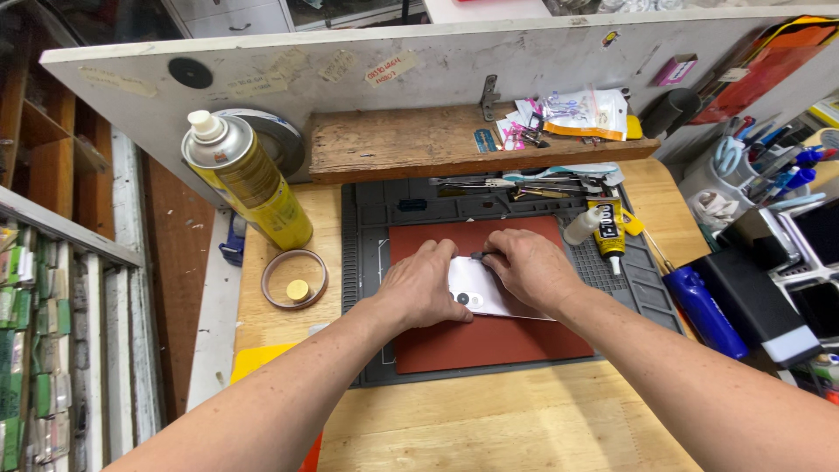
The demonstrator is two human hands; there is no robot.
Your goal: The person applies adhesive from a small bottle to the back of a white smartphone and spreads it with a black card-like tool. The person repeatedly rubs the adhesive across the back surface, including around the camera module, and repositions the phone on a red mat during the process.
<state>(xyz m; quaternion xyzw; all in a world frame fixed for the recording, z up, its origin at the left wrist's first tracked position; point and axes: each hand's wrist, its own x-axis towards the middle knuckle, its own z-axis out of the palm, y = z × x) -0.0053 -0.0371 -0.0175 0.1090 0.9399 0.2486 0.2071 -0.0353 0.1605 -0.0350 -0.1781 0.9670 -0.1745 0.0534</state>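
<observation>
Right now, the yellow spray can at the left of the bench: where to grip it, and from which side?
Grip the spray can round its cylindrical yellow body, below the silver shoulder, probably from the front right. It stands upright on the table; the tape roll and back board crowd it behind. The left hand is nearest.

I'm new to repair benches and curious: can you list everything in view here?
Phone: one, white, back up on the red pad.
Red pad: one, on the grey work mat.
Grey work mat: one, bench centre.
Spray can: one, yellow, left rear.
Glue tube: one, yellow-black, right of pad.
Wooden shelf: one, brown, behind mat.
Blue bottle: one, right.
Left hand: pressing phone.
Right hand: holding thin dark tool at phone's edge.
</observation>
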